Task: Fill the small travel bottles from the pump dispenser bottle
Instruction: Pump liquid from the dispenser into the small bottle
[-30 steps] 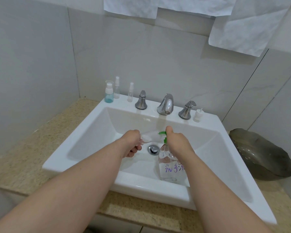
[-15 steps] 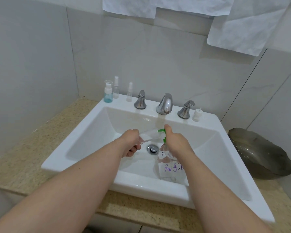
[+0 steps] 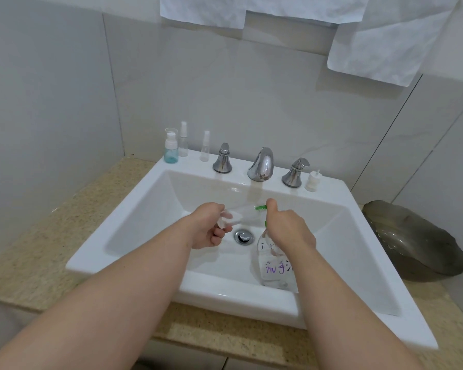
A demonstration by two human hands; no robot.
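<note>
One clear travel bottle [image 3: 233, 218] is at the filling step. The left hand [image 3: 206, 228] grasps it by the base and holds it tilted over the sink [image 3: 114, 222], its mouth turned to the green nozzle [image 3: 260, 207] of the pump bottle [image 3: 274, 268]. The right hand [image 3: 289, 231] is wrapped round the pump bottle's neck, thumb [image 3: 271, 202] up at the pump head. That bottle appears to rest in the basin near the front wall, beside the drain [image 3: 243, 236]. Whether liquid is passing, or how full the travel bottle is, cannot be told. On the back ledge at the left stand a capped bottle [image 3: 170, 148] with blue liquid low in it, a clear sprayer [image 3: 183, 140] just beside it, and a second sprayer [image 3: 205, 146] nearer the tap [image 3: 261, 165]; both sprayers look empty. A white top [image 3: 312, 180] sits on the ledge right of the tap, probably the held bottle's. I judge the task early: this bottle needs filling and closing, and the sprayers seem untouched.
</note>
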